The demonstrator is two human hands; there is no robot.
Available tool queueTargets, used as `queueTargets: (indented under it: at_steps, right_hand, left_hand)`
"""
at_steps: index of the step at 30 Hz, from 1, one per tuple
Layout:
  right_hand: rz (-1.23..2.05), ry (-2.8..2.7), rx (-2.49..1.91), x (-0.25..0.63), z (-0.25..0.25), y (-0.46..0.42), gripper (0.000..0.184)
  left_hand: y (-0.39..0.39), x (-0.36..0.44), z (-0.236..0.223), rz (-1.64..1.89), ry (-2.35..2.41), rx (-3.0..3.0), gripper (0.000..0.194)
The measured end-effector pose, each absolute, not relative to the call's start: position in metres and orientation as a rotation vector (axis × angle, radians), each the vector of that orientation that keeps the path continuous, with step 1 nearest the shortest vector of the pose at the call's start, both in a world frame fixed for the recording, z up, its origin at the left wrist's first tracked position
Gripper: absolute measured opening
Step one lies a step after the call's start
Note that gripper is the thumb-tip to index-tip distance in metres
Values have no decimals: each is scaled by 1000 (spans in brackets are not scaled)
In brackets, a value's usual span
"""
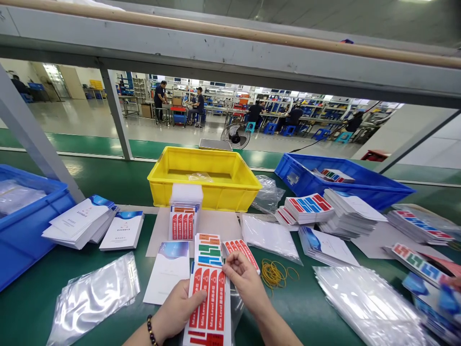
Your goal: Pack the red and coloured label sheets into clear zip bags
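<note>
Left hand (175, 310) pinches the red label sheet (215, 302), thumb on top; right hand (247, 281) pinches its far corner. The multicoloured sheet (209, 251), just beyond the left grip, could skew if that thumb loosens.

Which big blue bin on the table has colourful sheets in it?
The blue bin on the right, beyond the paper stacks. Colourful printed sheets lie inside it; the left blue bin holds clear plastic.

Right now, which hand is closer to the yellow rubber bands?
Right. The right hand is just beside the rubber bands, its fingers at the top corner of the red sticker sheet. The left hand is farther off, holding the sheet's other side.
</note>
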State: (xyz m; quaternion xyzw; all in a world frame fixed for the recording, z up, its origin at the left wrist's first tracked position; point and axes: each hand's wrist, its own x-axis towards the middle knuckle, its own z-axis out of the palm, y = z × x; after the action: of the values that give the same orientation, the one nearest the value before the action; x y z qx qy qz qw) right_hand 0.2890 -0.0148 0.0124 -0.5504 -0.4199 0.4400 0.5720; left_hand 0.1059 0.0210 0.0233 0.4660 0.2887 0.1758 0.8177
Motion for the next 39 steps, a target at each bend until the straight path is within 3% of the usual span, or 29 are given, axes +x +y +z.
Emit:
queueTargets:
  at_steps: [4,9,12,16,19,22,33,39]
  right_hand:
    - [1361,-869,-1124,290,14,-18,44]
    - [1514,-786,-1063,284,19,-21,42]
    - [1431,-755,-1099,289,20,-17,35]
    - [1054,-489,-1095,307,22,-10,38]
    - [943,-409,-1060,313,23,-8,40]
    - [990,-436,-1058,306,22,-8,38]
    - [1081,-647,-1233,305,21,-12,39]
    - [1147,-715,-1223,299,24,-15,36]
  left_hand:
    - [23,104,18,387,607,1028,43]
    - [25,101,16,363,607,1053,44]
    - [30,101,21,333,629,1240,41]
    - [36,98,27,373,899,1800,19]
    - [36,95,29,294,752,1878,13]
    - [33,95,29,237,473,1725,12]
    - [32,101,23,428,800,1718,8]
    - [25,100,25,507,698,1722,11]
